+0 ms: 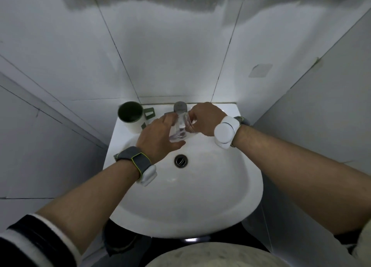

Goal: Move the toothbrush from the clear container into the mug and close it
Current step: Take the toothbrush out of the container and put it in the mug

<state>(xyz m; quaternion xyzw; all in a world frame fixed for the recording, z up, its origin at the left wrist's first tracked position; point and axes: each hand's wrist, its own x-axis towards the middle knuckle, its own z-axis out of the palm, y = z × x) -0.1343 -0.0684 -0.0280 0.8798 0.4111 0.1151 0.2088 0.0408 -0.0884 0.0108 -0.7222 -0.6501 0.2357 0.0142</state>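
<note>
grey wristbands (131, 157), white pods (223, 133), striped sleeve (38, 240)

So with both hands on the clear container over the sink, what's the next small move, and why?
Probably bring the container left toward the mug. The left hand cups its body and the right hand grips its mouth end, while the mug stands open and empty-looking on the sink ledge. I cannot make out the toothbrush.
</note>
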